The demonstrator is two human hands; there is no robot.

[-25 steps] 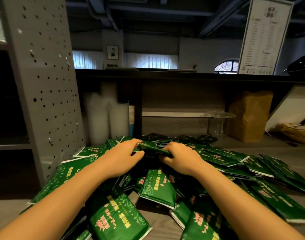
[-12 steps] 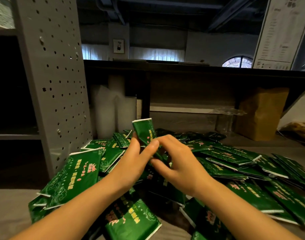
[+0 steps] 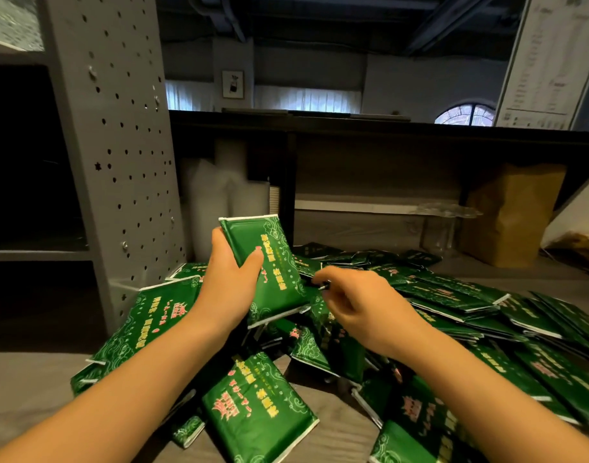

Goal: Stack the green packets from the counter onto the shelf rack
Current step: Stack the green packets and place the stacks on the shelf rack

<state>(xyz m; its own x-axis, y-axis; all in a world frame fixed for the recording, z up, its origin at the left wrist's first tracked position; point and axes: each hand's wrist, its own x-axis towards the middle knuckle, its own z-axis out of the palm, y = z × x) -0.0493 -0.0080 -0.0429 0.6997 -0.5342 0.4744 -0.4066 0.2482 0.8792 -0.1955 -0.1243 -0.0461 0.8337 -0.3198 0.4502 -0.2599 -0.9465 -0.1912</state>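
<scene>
The grey-brown counter (image 3: 22, 379) is being covered across its middle and right by a loose heap of green packets (image 3: 460, 305), many overlapping and lying at odd angles. At the counter's left the shelf rack (image 3: 119, 135) is being shown as a grey perforated upright with dark shelves behind it, and the heap's leftmost packets are lying just beside its foot. At the back right a brown paper bag (image 3: 510, 215) is being kept upright under the raised ledge, well apart from the hands. Above the heap, clear of the counter, one green packet (image 3: 276, 272) is being held nearly upright and slightly tilted, its printed face toward the camera. It is being gripped by the left hand (image 3: 229, 289), with the thumb being pressed across its face and the fingers being curled round its left edge. The right hand (image 3: 363, 305) is being kept just beside the packet's lower right edge with its fingers curled. Whether anything is being pinched there cannot be told through the blur.
</scene>
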